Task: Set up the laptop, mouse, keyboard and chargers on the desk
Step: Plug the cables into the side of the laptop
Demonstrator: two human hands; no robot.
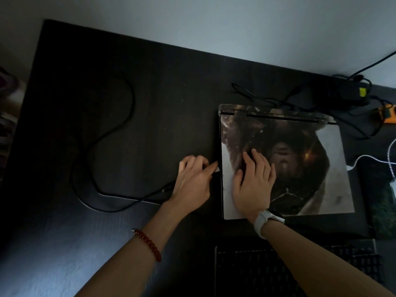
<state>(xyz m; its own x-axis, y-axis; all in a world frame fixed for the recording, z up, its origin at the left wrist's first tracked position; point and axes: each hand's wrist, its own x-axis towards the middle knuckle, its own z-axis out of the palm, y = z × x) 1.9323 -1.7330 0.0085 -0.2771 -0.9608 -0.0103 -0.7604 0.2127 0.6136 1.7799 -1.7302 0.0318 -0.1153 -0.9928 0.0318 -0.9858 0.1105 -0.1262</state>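
A closed laptop [317,168] with a printed picture on its lid lies on the dark desk [107,243], right of centre. My right hand [252,185] rests flat on the lid's left part, fingers spread. My left hand [192,179] is at the laptop's left edge, its fingers pinched on a small plug [217,169] at the end of a black cable [102,133] that loops across the desk's left half. A black keyboard [246,271] lies near me, below the laptop, partly under my right forearm. A power brick [351,91] with tangled black cords sits behind the laptop.
A white cable [372,159] curls over a dark pad at the right edge. An orange object [387,114] lies at the far right. A pale wall runs behind the desk. Blurred items stand off the desk's left side.
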